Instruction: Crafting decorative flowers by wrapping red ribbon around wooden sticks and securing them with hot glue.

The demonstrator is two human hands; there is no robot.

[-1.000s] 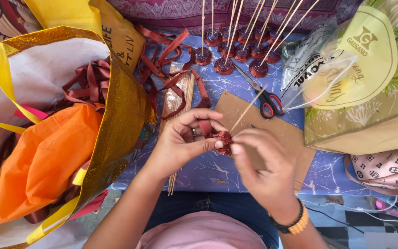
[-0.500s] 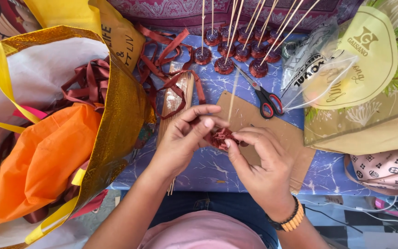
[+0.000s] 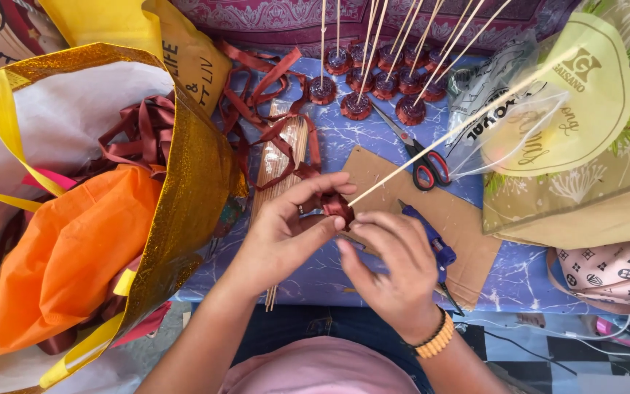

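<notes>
My left hand [image 3: 286, 233] pinches a small dark red ribbon rose [image 3: 338, 206] on the end of a thin wooden skewer [image 3: 446, 135] that slants up to the right. My right hand [image 3: 395, 270], with a beaded wristband, touches the rose from below with its fingertips. A dark red ribbon strip [image 3: 297, 149] trails from the rose toward the back. Both hands hover over a brown cardboard sheet [image 3: 468, 226] on the blue marbled table [image 3: 308, 270].
Several finished ribbon roses on skewers [image 3: 373, 84] stand at the back. Red-handled scissors [image 3: 421, 157] and a blue glue gun [image 3: 432, 244] lie on the cardboard. A gold bag [image 3: 191, 182] with orange cloth and ribbons sits left; plastic and paper bags [image 3: 563, 131] lie right.
The skewer has swung from nearly upright to slanting far to the right. My hands have shifted slightly while turning the rose between the fingers.
</notes>
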